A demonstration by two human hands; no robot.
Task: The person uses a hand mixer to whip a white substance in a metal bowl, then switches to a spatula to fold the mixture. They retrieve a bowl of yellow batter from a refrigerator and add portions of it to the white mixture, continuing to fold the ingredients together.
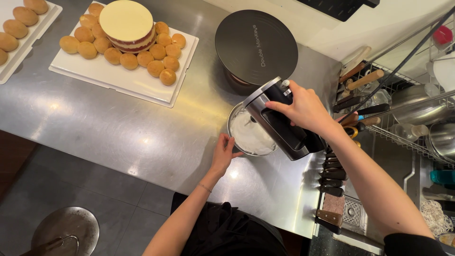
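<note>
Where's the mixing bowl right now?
In the head view the metal bowl sits right of centre on the steel counter, just below the black turntable, steadied by the left hand under the hand mixer.

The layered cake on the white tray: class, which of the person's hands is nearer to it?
Left. The left hand grips the rim of the metal bowl, below and right of the layered cake. The right hand holds the hand mixer, farther right.

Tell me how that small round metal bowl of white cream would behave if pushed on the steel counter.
The small round metal bowl would probably slide easily: smooth metal on the polished steel counter. It looks light, hence the left hand steadying its rim. Its rounded shape may let it spin or tip.
</note>
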